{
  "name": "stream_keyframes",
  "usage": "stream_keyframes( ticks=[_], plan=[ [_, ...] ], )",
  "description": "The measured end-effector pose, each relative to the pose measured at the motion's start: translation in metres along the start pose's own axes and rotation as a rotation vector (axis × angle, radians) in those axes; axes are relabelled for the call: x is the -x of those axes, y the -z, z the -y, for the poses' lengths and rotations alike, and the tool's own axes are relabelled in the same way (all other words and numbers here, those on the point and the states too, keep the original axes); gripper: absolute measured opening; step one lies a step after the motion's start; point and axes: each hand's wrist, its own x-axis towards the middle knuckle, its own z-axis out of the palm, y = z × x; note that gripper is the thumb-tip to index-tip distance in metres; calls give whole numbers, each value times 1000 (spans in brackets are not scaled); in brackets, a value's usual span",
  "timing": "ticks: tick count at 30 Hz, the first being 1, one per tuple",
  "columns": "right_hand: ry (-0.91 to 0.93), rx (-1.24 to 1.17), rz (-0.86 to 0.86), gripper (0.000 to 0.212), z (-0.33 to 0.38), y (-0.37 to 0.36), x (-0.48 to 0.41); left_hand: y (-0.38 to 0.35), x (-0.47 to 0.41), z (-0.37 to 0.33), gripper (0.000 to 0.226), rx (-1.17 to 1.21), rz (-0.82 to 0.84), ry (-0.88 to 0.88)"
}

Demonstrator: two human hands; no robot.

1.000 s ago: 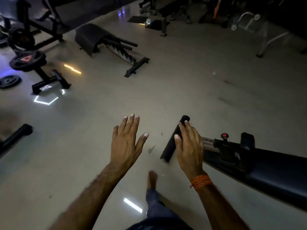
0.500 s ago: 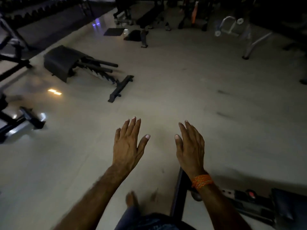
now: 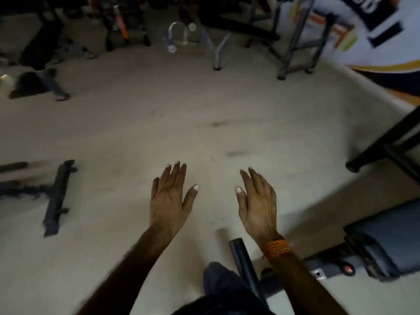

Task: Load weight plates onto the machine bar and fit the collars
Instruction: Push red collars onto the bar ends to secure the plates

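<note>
Both hands are held out flat over the pale floor [image 3: 204, 105], palms down, fingers spread and gripping nothing. The left hand [image 3: 169, 198] sits just left of the frame's centre, the right hand [image 3: 256, 201] just right of it, well apart from each other, and neither touches anything. An orange thread band [image 3: 277, 247] wraps the right wrist.

Below the right hand, at the lower middle of the frame, a black foot bar [image 3: 244, 262] lies on the floor, joined to a padded bench [image 3: 384, 242] that fills the lower right; a red knob [image 3: 346, 268] shows on the bench frame between them. A knee in dark trousers [image 3: 218, 283] pokes in at the bottom edge.

At the left edge a black T-shaped stand foot [image 3: 55, 198] rests on the floor, blurred. Dark gym frames crowd the top of the picture, with grey metal legs [image 3: 293, 42] at upper right before a white banner [image 3: 375, 30].

I can make out no weight plates, machine bar or collars anywhere; the far equipment is too dim and smeared to tell.
</note>
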Motion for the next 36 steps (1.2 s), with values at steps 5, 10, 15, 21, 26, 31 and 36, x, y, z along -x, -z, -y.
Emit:
stream_keyframes(
  ticks=[5, 10, 15, 21, 26, 31, 36],
  plan=[
    [-118, 23, -101, 50, -19, -33, -112, -27, -137, -1, 69, -3, 45, -138],
    [-168, 3, -155, 48, -44, -60, -241, -44, -276, -10, 69, 8, 45, -186],
    [-209, 62, -198, 52, -81, -50, -358, -66, -408, -46, 69, 58, 47, -256],
    [-331, 146, -307, 52, -146, -38, -474, -128, -557, -110, 73, 161, 129, -401],
    [-469, 223, -365, 51, -203, -37, -577, -181, -691, -167, 73, 247, 190, -548],
    [-594, 293, -425, 54, -243, -22, -667, -216, -810, -234, 74, 302, 246, -698],
    [-714, 315, -493, 54, -306, -10, -749, -260, -905, -306, 78, 345, 323, -814]
  ],
)
